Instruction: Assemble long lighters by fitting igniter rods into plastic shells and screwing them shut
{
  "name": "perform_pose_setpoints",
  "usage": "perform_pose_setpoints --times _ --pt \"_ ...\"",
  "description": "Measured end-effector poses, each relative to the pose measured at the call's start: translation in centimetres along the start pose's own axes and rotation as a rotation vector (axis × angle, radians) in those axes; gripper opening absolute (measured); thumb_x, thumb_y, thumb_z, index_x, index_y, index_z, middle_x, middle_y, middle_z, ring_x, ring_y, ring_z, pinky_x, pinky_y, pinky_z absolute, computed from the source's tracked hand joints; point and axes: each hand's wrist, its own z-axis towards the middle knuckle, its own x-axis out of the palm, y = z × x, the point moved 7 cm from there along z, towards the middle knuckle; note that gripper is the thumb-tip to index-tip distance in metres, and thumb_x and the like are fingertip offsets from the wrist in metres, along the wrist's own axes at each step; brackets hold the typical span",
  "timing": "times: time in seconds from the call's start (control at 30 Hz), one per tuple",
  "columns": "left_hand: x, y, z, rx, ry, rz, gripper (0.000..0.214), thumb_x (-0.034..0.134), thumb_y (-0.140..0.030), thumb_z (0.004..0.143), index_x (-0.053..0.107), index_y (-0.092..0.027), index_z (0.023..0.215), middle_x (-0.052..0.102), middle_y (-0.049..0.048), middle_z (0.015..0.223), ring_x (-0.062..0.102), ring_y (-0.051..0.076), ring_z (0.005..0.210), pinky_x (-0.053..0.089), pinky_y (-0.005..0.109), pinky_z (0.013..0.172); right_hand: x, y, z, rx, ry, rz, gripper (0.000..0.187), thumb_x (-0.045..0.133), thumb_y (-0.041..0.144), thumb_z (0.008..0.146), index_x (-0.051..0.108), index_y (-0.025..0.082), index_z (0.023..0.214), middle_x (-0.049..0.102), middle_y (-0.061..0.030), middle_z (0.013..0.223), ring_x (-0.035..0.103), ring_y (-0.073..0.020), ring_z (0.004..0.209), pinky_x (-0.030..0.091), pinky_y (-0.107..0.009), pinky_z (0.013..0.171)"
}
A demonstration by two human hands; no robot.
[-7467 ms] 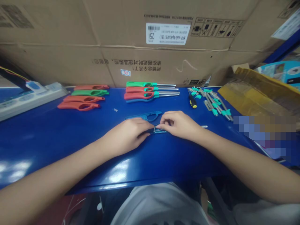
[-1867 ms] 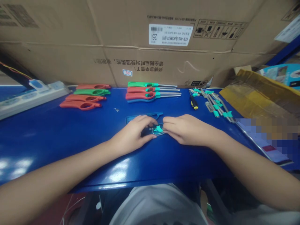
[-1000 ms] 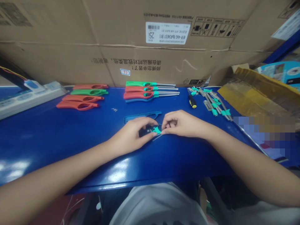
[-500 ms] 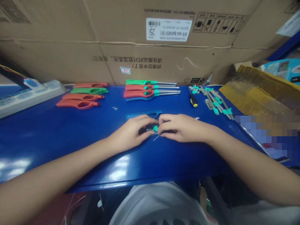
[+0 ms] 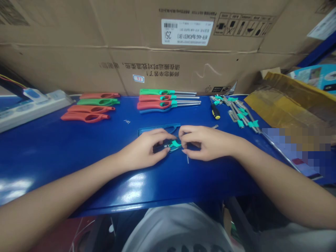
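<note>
My left hand (image 5: 147,148) curls round the handle end of a blue lighter housing (image 5: 173,150), thumb near, fingers on the far side. A teal trigger (image 5: 175,144) and small metal parts show in it. My right hand (image 5: 204,141) is at the housing's front end, fingertips pinched together. A thin pale rod (image 5: 187,160) sticks out below its thumb; the grip on it is partly hidden. Beyond the right wrist shows the tip of a metal tube (image 5: 215,126), the rest hidden by the hand. Another blue housing half (image 5: 149,129) lies just behind my left hand.
Red and green housing halves (image 5: 85,116) lie at left, by a white power strip (image 5: 31,108). Lighters with metal tubes (image 5: 154,105) line the back. A screwdriver (image 5: 215,112) and several tube assemblies (image 5: 244,117) lie at right, beside a yellow-taped package (image 5: 286,101). Cardboard (image 5: 147,35) stands behind.
My right hand has drawn slightly away from my left, uncovering more of the teal trigger. The thin rod has moved right and turned steeper; the tube tip has shifted back and left.
</note>
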Motion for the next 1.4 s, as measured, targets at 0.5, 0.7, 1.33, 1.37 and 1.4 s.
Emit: perform_pose_setpoints --times 0.5,0.7,1.33,1.37,1.4 --pt "0.0 -0.1 -0.1 0.090 0.018 0.173 0.040 0.050 -0.024 0.102 0.060 -0.019 0.140 0.064 0.0116 0.129 0.064 0.022 0.116 0.052 0.037 0.103 -5.1 -4.2 -1.2 0.260 -0.416 -0.219 0.033 0.052 0.026 0.095 0.068 0.018 0.123 0.068 -0.0017 0.075 0.056 -0.0139 0.061 0.042 -0.026 0.063" --pt "-0.6 -1.1 -0.4 0.098 0.002 0.394 0.041 0.046 -0.032 0.103 0.062 -0.017 0.138 0.066 0.0129 0.130 0.064 0.027 0.118 0.055 0.042 0.101 -10.8 -10.9 -6.7 0.920 -0.442 -0.655 0.036 0.055 0.023 0.083 0.071 0.019 0.116 0.068 -0.0155 0.121 0.067 -0.0299 0.101 0.049 -0.035 0.074" --pt "-0.7 -1.3 -0.6 0.096 0.116 0.458 0.045 0.050 -0.024 0.098 0.057 -0.019 0.142 0.070 0.0128 0.122 0.067 0.029 0.110 0.056 0.045 0.097 -9.3 -8.8 -4.8 0.744 -0.567 -0.271 0.016 0.069 0.032 0.080 0.062 0.019 0.086 0.069 -0.0053 0.084 0.060 -0.0173 0.070 0.044 -0.029 0.064" --pt "-0.8 -1.4 -0.6 0.103 0.113 0.442 0.045 0.051 -0.023 0.097 0.058 -0.019 0.141 0.071 0.0125 0.122 0.067 0.029 0.110 0.055 0.046 0.098 -8.3 -7.9 -3.9 0.662 -0.597 -0.130 0.019 0.071 0.035 0.080 0.062 0.019 0.086 0.066 -0.0034 0.079 0.056 -0.0149 0.064 0.043 -0.029 0.062" --pt "-1.0 -1.5 -0.5 0.108 0.097 0.419 0.045 0.053 -0.023 0.096 0.059 -0.018 0.141 0.071 0.0126 0.122 0.066 0.029 0.111 0.055 0.046 0.100 -7.0 -7.0 -2.9 0.589 -0.580 0.033 0.024 0.073 0.038 0.079 0.062 0.019 0.086 0.062 -0.0009 0.073 0.053 -0.0136 0.060 0.043 -0.028 0.059"
